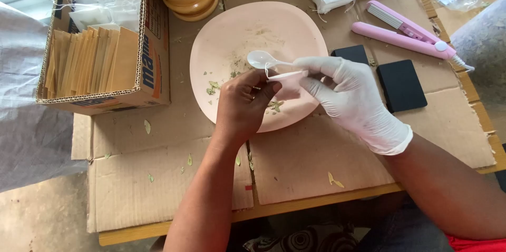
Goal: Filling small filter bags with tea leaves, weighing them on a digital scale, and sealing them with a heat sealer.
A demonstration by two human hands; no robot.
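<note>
1. Left hand [243, 105] pinches small white filter bag [287, 84] over pink plate [232, 25].
2. Gloved right hand [350, 96] grips white plastic spoon [262, 60].
3. Plate holds scattered dried leaves [213, 87].
4. Cardboard box [154, 62] contains tan envelopes [89, 61].

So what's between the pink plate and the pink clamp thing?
In the head view, a small black pad lies on the cardboard between the plate and the pink clamp, close to the gloved right hand.
</note>
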